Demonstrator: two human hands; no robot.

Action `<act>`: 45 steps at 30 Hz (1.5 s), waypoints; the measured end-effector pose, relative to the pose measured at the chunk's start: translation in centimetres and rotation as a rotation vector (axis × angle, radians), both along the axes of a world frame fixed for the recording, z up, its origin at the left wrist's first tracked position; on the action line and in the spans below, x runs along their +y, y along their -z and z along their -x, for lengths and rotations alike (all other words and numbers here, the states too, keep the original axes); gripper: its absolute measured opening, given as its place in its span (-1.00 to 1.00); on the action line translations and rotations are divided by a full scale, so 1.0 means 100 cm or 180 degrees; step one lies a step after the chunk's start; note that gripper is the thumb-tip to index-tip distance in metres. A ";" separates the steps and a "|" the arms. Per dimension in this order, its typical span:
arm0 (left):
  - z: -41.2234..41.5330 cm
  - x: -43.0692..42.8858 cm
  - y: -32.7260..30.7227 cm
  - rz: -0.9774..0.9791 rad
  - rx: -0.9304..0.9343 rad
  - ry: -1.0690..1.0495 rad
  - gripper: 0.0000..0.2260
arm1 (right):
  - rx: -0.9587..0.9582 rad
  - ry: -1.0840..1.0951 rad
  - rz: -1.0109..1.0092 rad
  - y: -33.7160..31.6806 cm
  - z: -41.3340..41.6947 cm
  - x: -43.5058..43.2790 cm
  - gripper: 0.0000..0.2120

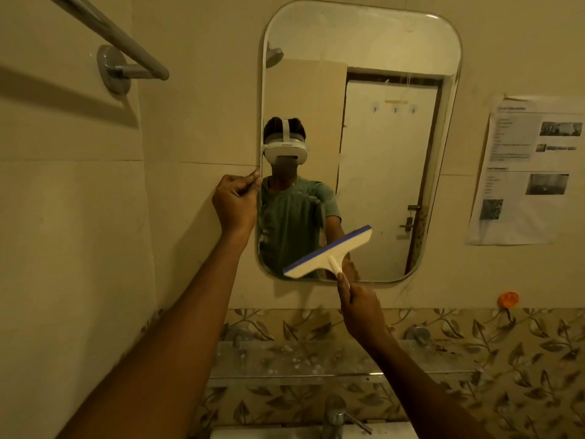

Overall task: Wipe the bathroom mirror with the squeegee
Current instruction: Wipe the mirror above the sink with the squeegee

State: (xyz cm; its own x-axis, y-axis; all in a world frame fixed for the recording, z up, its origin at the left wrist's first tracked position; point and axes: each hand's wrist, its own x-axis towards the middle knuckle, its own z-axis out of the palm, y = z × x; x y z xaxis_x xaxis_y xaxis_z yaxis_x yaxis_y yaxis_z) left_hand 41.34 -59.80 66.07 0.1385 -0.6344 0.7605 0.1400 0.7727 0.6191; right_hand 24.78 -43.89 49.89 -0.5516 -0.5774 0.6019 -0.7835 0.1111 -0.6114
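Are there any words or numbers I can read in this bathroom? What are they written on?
None can be read.
Paper sheet taped to the wall right of the mirror: printed lines and small photos, all too blurred.
Squeegee: no label visible.
Headset in the reflection: no legible brand.

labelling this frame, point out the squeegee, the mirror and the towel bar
squeegee (329,253): head view, middle of its white head
mirror (389,160): head view, bare glass
towel bar (126,36): head view, the metal rod

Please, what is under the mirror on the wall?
Under the mirror comes plain wall, then a band of leaf-pattern tiles and a glass shelf on two metal mounts. A tap stands lower. The right hand and forearm cover part of the shelf.
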 end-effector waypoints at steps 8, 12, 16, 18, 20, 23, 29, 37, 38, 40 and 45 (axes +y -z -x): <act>-0.003 0.011 0.031 -0.0342 -0.0043 0.0013 -0.80 | 0.0158 0.0035 -0.0166 -0.005 -0.004 0.010 -0.34; -0.004 0.015 0.038 -0.0415 -0.0033 -0.0034 -0.79 | 0.1273 -0.0187 -0.0685 -0.022 -0.019 0.016 -0.43; -0.004 0.019 0.046 -0.0392 -0.0108 -0.0108 -0.81 | 0.2314 -0.0416 -0.1615 -0.039 -0.027 0.001 -0.51; -0.003 0.020 0.055 -0.0453 -0.0136 -0.0147 -0.81 | 0.2713 -0.0459 -0.1766 -0.044 -0.024 -0.005 -0.47; -0.001 0.022 0.064 -0.0570 -0.0132 -0.0147 -0.81 | 0.2907 -0.0444 -0.1863 -0.049 -0.017 -0.005 -0.44; 0.003 0.026 0.073 -0.0753 -0.0017 -0.0123 -0.80 | 0.2942 -0.0416 -0.1874 -0.051 -0.009 -0.004 -0.41; 0.012 0.036 0.074 -0.0862 0.0227 -0.0370 -0.81 | 0.2694 -0.0414 -0.2004 -0.044 0.013 0.009 -0.43; 0.030 0.050 0.086 -0.1103 0.0435 -0.0761 -0.83 | 0.2485 -0.0347 -0.2019 -0.032 0.060 0.034 -0.39; 0.032 0.052 0.088 -0.1154 0.0454 -0.0815 -0.83 | 0.2471 -0.0306 -0.1999 -0.030 0.067 0.037 -0.38; 0.037 0.058 0.093 -0.1248 0.0490 -0.0908 -0.83 | 0.2481 -0.0287 -0.1956 -0.024 0.080 0.043 -0.36; 0.056 0.074 0.098 -0.1364 0.0511 -0.1044 -0.83 | 0.2525 -0.0193 -0.1999 -0.023 0.107 0.063 -0.41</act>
State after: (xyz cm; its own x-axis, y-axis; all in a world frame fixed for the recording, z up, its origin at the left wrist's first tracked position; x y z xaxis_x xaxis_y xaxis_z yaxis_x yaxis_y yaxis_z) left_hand 35.77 -52.35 56.25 0.4732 -0.7862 0.3975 0.0531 0.4759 0.8779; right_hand 14.09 -37.58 52.23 -0.0837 -0.9293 0.3596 -0.9531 0.1800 0.2434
